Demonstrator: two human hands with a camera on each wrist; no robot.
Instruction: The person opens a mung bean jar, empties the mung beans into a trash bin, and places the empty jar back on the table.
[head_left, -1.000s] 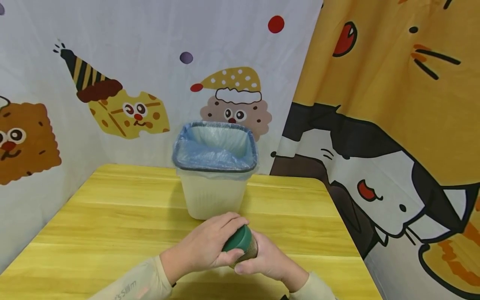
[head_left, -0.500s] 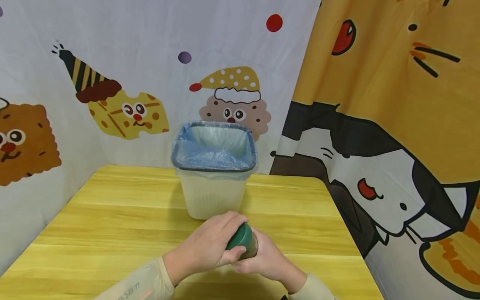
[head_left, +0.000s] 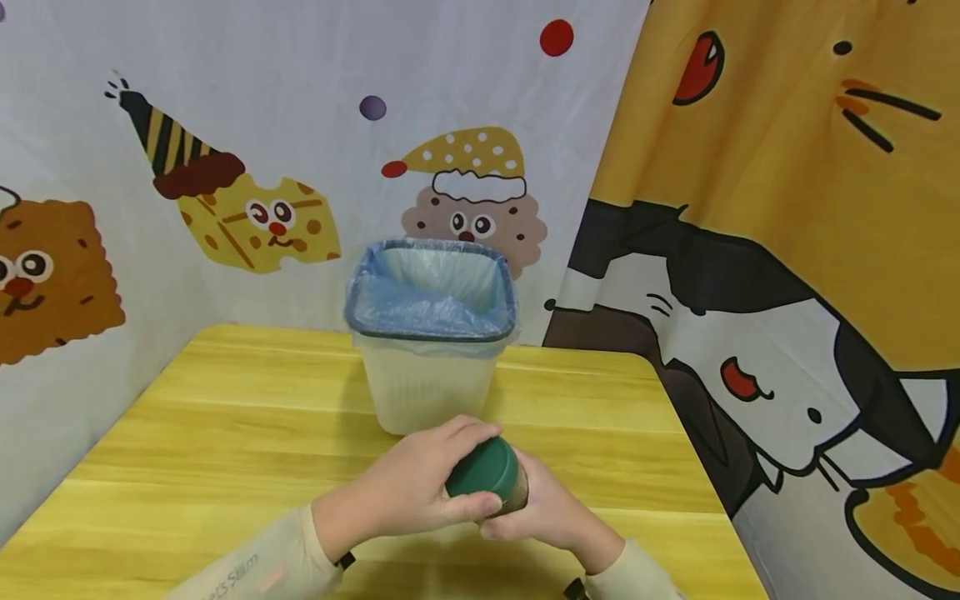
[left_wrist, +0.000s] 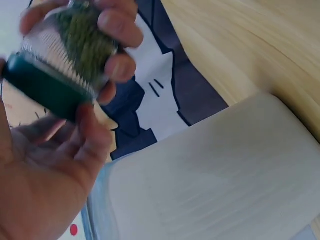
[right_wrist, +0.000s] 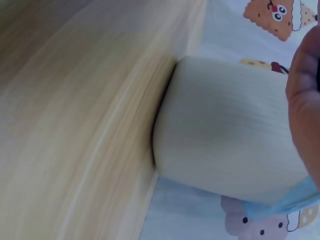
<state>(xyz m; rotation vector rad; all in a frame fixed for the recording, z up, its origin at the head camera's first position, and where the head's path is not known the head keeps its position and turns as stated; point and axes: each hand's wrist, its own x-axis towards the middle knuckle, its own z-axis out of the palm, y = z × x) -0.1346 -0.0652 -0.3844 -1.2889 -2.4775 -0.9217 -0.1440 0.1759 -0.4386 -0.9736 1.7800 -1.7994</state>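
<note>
A small clear jar (left_wrist: 85, 47) with a green lid (head_left: 483, 468) is held between both hands, above the near part of the table. Green flakes, like dried herbs, show through its ribbed wall. My left hand (head_left: 411, 482) grips the lid from the left, thumb on the near side and fingers over the far side. With the right hand (head_left: 551, 508) I hold the jar's body; its fingers (left_wrist: 120, 27) curl round the wall in the left wrist view. The jar is tilted. In the right wrist view only part of a hand (right_wrist: 306, 110) shows, at the right edge.
Just beyond my hands stands a cream bin (head_left: 431, 383) lined with a blue plastic bag (head_left: 450, 317). It rests on a yellow wood-grain table (head_left: 225, 433). Cartoon-printed cloth (head_left: 285, 67) hangs behind the table, and an orange curtain (head_left: 765, 150) is on the right.
Both hands and the jar have shifted slightly right. The green lid has tipped, so more of its top faces the head camera. The bin stays in place.
</note>
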